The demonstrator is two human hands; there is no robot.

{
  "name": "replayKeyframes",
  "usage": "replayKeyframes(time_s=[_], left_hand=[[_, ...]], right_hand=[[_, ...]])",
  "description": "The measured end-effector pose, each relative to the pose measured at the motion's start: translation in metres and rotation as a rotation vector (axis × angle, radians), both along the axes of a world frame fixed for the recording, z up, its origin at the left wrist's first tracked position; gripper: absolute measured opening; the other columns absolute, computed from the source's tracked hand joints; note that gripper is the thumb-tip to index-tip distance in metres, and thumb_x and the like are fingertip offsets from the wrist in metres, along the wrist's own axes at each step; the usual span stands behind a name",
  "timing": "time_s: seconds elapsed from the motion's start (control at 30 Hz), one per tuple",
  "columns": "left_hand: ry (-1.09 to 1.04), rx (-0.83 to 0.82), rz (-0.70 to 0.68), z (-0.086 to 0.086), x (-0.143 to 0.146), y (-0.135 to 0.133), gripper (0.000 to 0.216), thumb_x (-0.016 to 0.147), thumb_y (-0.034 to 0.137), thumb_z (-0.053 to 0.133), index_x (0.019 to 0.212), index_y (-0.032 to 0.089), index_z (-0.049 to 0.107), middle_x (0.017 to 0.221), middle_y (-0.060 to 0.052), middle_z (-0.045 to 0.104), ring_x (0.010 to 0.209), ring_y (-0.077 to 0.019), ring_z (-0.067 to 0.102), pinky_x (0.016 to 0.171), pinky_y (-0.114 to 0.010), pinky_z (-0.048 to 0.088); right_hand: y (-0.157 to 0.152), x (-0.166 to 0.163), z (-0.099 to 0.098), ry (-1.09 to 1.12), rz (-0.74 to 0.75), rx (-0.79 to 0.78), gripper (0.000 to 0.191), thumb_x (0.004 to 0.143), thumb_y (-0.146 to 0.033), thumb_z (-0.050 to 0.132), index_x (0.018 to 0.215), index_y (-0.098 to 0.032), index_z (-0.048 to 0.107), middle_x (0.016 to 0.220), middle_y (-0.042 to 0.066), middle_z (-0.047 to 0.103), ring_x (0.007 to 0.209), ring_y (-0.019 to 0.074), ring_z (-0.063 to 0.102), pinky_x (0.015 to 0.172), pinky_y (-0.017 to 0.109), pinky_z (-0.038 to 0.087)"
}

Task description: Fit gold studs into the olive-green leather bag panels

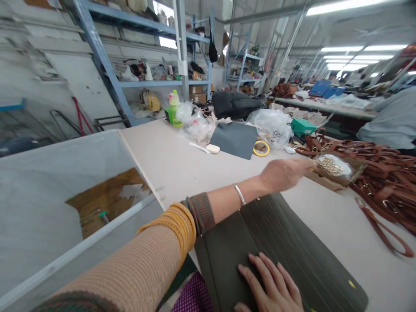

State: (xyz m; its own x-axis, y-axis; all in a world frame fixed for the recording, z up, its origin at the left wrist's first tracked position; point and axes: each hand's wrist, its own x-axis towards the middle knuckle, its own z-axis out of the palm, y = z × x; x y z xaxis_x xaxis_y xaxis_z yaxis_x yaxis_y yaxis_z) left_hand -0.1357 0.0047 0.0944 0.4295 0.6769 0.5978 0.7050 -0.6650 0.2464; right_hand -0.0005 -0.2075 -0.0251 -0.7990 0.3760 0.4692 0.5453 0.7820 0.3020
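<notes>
A: Position of the work?

B: Dark olive panel (225,249), flat on the counter (152,145), directly in front of the wearer. Right hand (273,286) rests on it, palm down, fingers spread apart, clamped on nothing.

A: Left hand (282,175)?

B: Stretched past the panel's far end to a cardboard box (331,183) of gold-coloured fittings (328,165). Fingertips blurred; cannot tell whether they are pinched on a fitting or only beside one.

A: Main hazard, in your judgement?

B: Spillage. The fittings look small and loose on clear plastic (342,169). A knuckle snagging the box wall could scatter some among the brown straps (386,173) alongside, where they would be hard to spot.

A: Second?

B: Panel slip. Only the right hand appears to steady it; should that pressure slacken while the left forearm brushes the surface, it could skew.

A: Scuffing too, perhaps. Silver-coloured bracelet (239,195) on the left wrist, close over the panel's far end; a low pass might mark it.

B: Noted. Yellow bands (182,221) round the left sleeve (136,260) might also catch a panel edge and drag it.
</notes>
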Motion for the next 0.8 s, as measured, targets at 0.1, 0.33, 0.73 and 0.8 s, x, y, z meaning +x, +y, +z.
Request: replayKeyframes(time_s=[0.1, 0.33, 0.73, 0.8], left_hand=[[0.04, -0.083, 0.131, -0.008, -0.073, -0.003, 0.03, 0.099, 0.022, 0.04, 0.125, 0.018, 0.054, 0.123, -0.005, 0.064, 0.111, -0.0155, 0.06, 0.093, -0.027, 0.047], [0.125, -0.319, 0.403, -0.044, -0.191, -0.05, 0.038, 0.087, 0.011, 0.055, 0.126, 0.014, 0.055, 0.115, -0.013, 0.066, 0.104, -0.0206, 0.062, 0.092, -0.032, 0.046], [-0.317, -1.474, 0.142, -0.083, -0.152, -0.294, 0.06, 0.086, 0.07, 0.038, 0.081, 0.014, 0.06, 0.068, -0.005, 0.065, 0.053, -0.0147, 0.06, 0.053, -0.026, 0.046], [-0.583, -1.583, 0.071, -0.102, -0.133, -0.315, 0.063, 0.077, 0.075, 0.047, 0.088, 0.015, 0.057, 0.076, -0.006, 0.066, 0.056, -0.0144, 0.061, 0.053, -0.026, 0.047]], right_hand=[[-0.004, -0.004, 0.013, 0.022, -0.027, -0.062, 0.048, 0.078, -0.066, 0.053, 0.111, -0.034, 0.069, 0.118, 0.002, 0.069, 0.106, 0.0289, 0.064, 0.086, 0.044, 0.044], [-0.018, -0.006, 0.017, 0.014, -0.104, -0.252, 0.046, 0.084, -0.058, 0.056, 0.122, -0.032, 0.062, 0.131, 0.004, 0.061, 0.123, 0.0303, 0.052, 0.101, 0.05, 0.035], [-0.025, -0.009, 0.031, -0.047, -0.177, -0.443, 0.043, 0.088, -0.052, 0.054, 0.126, -0.031, 0.058, 0.137, 0.006, 0.053, 0.131, 0.0296, 0.042, 0.108, 0.053, 0.03], [-0.026, -0.009, 0.033, -0.048, -0.19, -0.452, 0.045, 0.088, -0.051, 0.056, 0.127, -0.029, 0.057, 0.139, 0.007, 0.051, 0.131, 0.0298, 0.042, 0.108, 0.052, 0.03]])
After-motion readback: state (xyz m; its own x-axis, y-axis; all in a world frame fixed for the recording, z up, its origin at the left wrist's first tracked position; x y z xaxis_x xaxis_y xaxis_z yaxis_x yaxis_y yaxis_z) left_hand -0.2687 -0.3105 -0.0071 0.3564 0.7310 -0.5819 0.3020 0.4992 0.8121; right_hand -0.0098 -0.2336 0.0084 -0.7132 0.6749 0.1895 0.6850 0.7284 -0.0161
